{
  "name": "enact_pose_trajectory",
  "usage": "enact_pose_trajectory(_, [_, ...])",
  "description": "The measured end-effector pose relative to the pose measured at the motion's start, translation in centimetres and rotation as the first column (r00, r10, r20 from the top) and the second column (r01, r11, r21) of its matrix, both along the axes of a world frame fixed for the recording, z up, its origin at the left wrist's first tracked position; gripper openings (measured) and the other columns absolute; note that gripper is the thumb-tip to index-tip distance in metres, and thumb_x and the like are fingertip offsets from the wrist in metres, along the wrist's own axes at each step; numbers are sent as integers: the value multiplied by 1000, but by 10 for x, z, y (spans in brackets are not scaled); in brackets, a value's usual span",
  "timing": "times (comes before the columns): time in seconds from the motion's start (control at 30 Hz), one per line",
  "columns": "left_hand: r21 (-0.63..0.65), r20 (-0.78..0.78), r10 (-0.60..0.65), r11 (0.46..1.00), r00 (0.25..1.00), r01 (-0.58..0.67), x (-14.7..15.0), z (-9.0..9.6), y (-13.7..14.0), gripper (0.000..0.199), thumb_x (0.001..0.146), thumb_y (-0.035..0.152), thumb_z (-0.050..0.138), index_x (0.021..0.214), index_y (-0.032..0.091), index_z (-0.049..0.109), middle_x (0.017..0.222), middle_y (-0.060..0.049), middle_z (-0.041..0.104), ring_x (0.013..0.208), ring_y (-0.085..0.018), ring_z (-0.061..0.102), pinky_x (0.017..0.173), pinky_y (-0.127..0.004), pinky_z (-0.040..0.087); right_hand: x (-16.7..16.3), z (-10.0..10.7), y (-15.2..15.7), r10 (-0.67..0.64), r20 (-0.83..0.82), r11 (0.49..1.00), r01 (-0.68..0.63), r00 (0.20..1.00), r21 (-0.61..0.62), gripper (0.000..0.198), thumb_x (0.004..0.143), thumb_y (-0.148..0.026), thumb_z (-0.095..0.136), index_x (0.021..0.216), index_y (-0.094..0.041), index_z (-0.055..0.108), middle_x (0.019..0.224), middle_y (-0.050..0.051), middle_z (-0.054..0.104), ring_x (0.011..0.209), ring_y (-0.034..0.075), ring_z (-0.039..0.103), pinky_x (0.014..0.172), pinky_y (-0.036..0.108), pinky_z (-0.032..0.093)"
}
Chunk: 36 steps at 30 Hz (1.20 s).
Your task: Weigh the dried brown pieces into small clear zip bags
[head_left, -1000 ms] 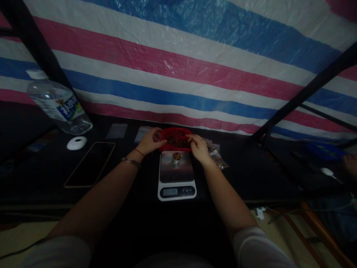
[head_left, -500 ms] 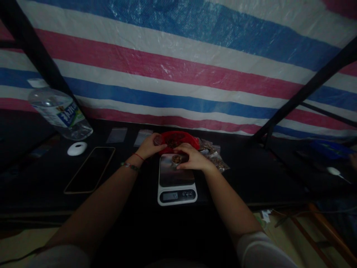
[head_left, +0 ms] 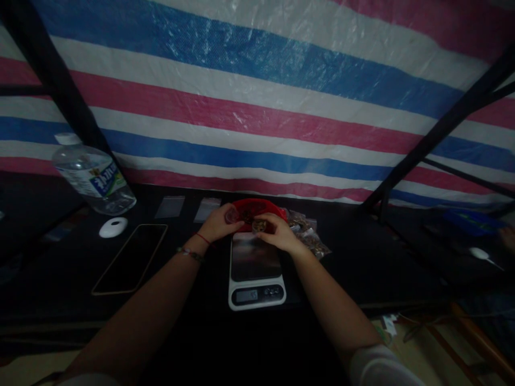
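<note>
My right hand (head_left: pixel 280 234) grips a small round cup (head_left: pixel 258 225) of brown pieces by its side, at the near rim of a red bowl (head_left: pixel 272 207). My left hand (head_left: pixel 217 224) is closed around a small clear round cup or lid (head_left: pixel 230 215) at the bowl's left edge. Inside the bowl lie dark pieces (head_left: pixel 247 216), partly hidden by my fingers. Just below both hands sits a white kitchen scale (head_left: pixel 257 300) with a bare metal plate; its display is lit, but the digits are blurred.
Filled zip bags (head_left: pixel 314 242) lie right of the bowl. Flat clear bags (head_left: pixel 170 206), a phone (head_left: pixel 131 260), a white oval device (head_left: pixel 113 227) and a clear bottle (head_left: pixel 96 179) are at left. A striped sheet (head_left: pixel 257 107) hangs behind; black poles (head_left: pixel 438 134) flank the table.
My right hand has lifted the small cup of pieces off the scale plate and moved it forward to the red bowl. My left hand keeps its hold; the view has tilted up slightly.
</note>
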<state>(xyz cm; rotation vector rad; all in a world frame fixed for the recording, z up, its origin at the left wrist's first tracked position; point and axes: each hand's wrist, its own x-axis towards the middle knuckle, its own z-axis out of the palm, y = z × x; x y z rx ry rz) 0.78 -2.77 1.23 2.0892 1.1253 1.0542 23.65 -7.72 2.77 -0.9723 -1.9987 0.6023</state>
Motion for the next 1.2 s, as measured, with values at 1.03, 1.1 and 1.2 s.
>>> enact_pose_trajectory(1.03, [60,130,-64,997,989,57,12,-6,-2,65,59,36,78,118,17,57,111,-10,65,100,-25,62,86,-39,50,-42,62,26,91,334,981,-142,938,134,45,70,-11,69,114,-23,64,112,6,65,102,20,59,92,38,45])
enact_pose_trajectory(1.1, [60,139,-64,997,988,56,12,-6,-2,66,61,36,77,119,17,55,113,-10,65,101,-25,62,88,-39,49,-45,64,25,71,324,984,-120,943,135,47,72,-11,67,117,-23,62,114,6,65,104,21,60,93,39,45])
enact_pose_trajectory(1.2, [36,166,-56,998,985,51,12,-5,-3,61,63,37,76,116,16,55,106,-9,67,93,-23,64,82,-36,51,-46,61,26,44,260,987,-82,965,138,46,75,-13,65,120,-24,60,117,6,65,107,21,59,95,39,45])
